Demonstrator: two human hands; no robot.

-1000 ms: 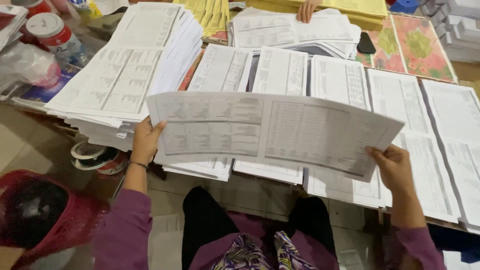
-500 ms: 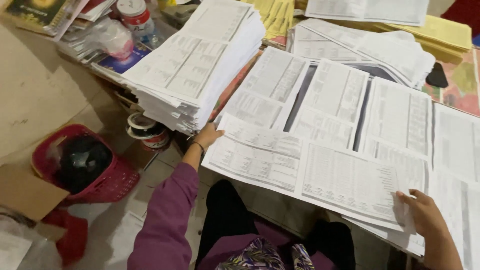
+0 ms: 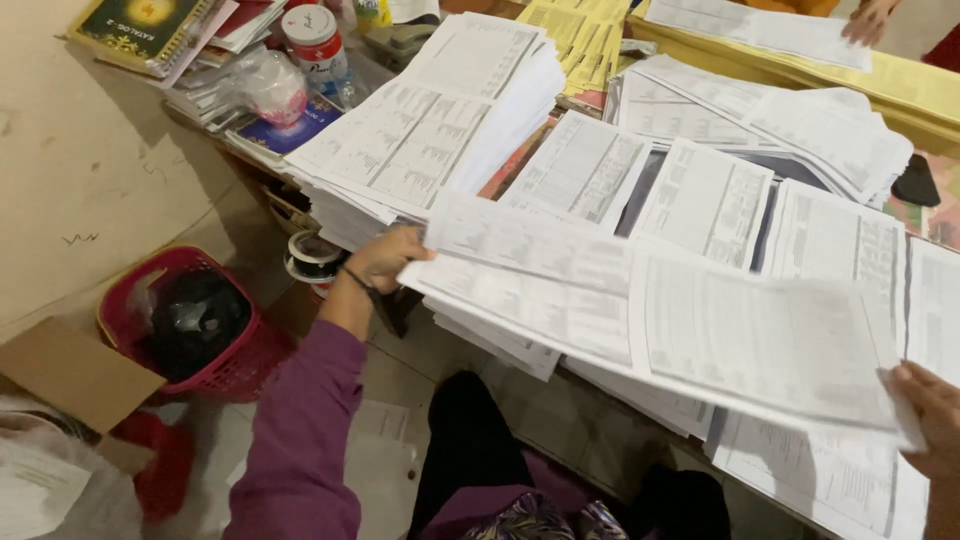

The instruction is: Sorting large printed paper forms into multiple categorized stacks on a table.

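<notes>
Evidently mid-collation: the left hand (image 3: pixel 385 258) and right hand (image 3: pixel 925 415) each pinch an end of a wide printed sheet (image 3: pixel 660 315) held above the paper stacks (image 3: pixel 700 200); laying it down squarely calls for alignment.

A white jar (image 3: pixel 312 40) with red lid and label stands far left.

The left hand (image 3: pixel 385 260) is extended forward on a purple-sleeved arm with its fingers closed in a pinch, while the right hand (image 3: pixel 925 420) is seen only in part at the frame's lower right edge, fingers curled.
</notes>
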